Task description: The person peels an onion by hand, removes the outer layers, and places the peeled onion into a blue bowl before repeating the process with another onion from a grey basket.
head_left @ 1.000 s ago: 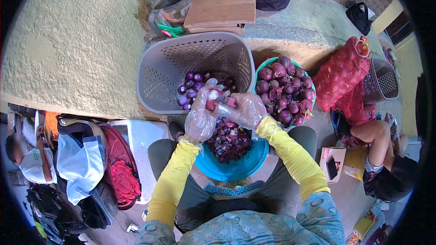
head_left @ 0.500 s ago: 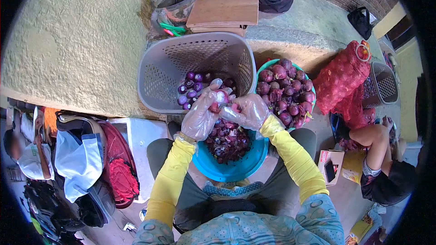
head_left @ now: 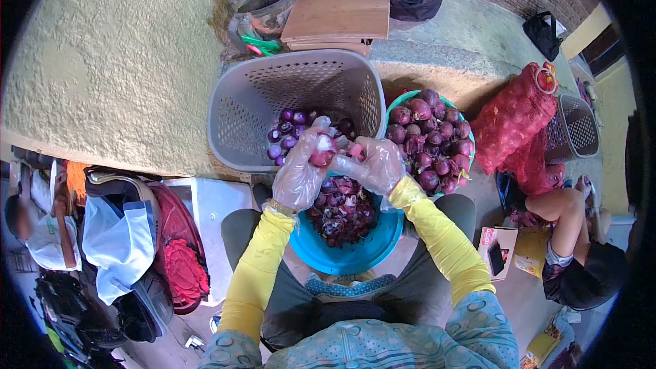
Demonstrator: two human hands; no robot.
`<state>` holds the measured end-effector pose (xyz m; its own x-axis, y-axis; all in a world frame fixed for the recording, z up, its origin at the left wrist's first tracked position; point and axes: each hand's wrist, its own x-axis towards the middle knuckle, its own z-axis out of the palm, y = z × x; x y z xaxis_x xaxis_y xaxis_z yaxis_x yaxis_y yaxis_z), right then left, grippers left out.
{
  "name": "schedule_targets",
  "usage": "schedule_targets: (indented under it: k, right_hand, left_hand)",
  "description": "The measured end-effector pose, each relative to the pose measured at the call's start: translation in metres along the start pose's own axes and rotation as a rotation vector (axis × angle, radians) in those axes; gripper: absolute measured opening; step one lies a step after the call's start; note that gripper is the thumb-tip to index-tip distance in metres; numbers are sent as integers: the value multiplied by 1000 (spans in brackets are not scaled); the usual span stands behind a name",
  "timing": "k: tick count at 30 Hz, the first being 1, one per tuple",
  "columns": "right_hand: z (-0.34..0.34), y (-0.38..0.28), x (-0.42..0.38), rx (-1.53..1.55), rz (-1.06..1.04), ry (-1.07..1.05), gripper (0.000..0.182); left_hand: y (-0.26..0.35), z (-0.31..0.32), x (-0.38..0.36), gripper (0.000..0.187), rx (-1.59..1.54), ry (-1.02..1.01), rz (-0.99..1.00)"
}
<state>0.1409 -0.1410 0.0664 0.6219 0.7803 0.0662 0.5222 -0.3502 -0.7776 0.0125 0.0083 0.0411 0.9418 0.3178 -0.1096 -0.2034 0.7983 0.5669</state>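
Over the near rim of the grey basket (head_left: 229,113), my left hand (head_left: 298,176), in a clear plastic glove, is closed around a red onion (head_left: 322,155) with a pale patch on top. My right hand (head_left: 381,165), gloved likewise, has its fingers bent beside the onion, pinching something small and pinkish that I cannot make out. Peeled purple onions (head_left: 290,127) lie inside the basket. Below my hands, between my knees, a blue basin (head_left: 388,236) holds a heap of dark onion skins (head_left: 342,215).
To the right stands a green basin (head_left: 391,104) full of unpeeled red onions (head_left: 432,138), with a red mesh sack (head_left: 512,119) beyond. Wooden boards (head_left: 336,17) lie behind the basket. A seated person's leg (head_left: 564,222) is at right; another person (head_left: 48,239) is at far left.
The onion has turned in my left hand, and its pale patch now faces up. My right fingers have shifted slightly. The basket and basins stay where they were.
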Motion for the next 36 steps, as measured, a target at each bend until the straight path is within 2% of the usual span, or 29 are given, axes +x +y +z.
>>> schedule_targets:
  k: [10,19,24,28,30,31,33,34,36]
  right_hand:
    - [-6,-9,-1,14,73,-99,53]
    - [-2,0,-1,42,-13,-80,49]
    - [-1,10,-1,111,-120,-54,47]
    - [-9,1,-1,162,-40,-114,50]
    - [-12,4,-1,-33,-233,-41,50]
    - [-14,4,-1,-33,-234,-42,50]
    - [-18,3,0,-184,-416,-4,48]
    - [-16,2,-1,-185,-417,-5,48]
    - [-11,0,-2,-285,-510,-98,47]
  left_hand:
    - [-8,-4,1,40,-26,44,13]
    - [-5,4,-1,41,20,47,30]
    - [8,8,-4,44,74,-46,-85]
    - [10,22,-6,48,8,-4,-101]
    - [7,13,-6,50,-31,-42,-126]
    - [5,7,-5,50,-32,-42,-125]
    - [3,1,-4,45,92,-97,-107]
    - [1,-1,-4,45,90,-96,-106]
    - [3,7,-6,45,111,10,-73]
